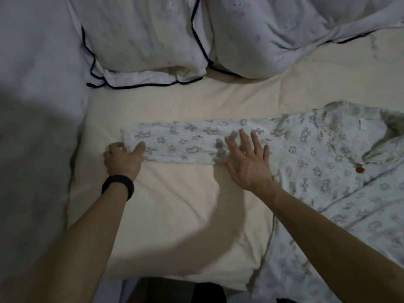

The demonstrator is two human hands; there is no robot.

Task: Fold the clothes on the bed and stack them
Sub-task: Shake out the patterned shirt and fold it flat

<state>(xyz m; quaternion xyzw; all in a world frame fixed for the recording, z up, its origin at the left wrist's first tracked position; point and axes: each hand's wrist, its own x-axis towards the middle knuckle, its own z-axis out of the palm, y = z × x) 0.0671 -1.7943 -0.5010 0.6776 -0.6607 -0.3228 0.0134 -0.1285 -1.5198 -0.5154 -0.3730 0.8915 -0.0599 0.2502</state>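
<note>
A white pyjama shirt (323, 162) printed with grey figures lies spread on the cream bed sheet (175, 204), its body at the right and one long sleeve (181, 142) stretched out to the left. My left hand (122, 158), with a black band on the wrist, pinches the cuff end of that sleeve between thumb and curled fingers. My right hand (247, 158) is spread flat, fingers straight, just over or on the sleeve near the shoulder. A brown button (359, 170) shows on the shirt front.
Two pale pillows with dark piping (140, 42) lie at the head of the bed, with a rumpled printed cover (284, 29) beside them. A grey-white duvet (37, 106) fills the left side. The bed's near edge (175, 278) runs along the bottom.
</note>
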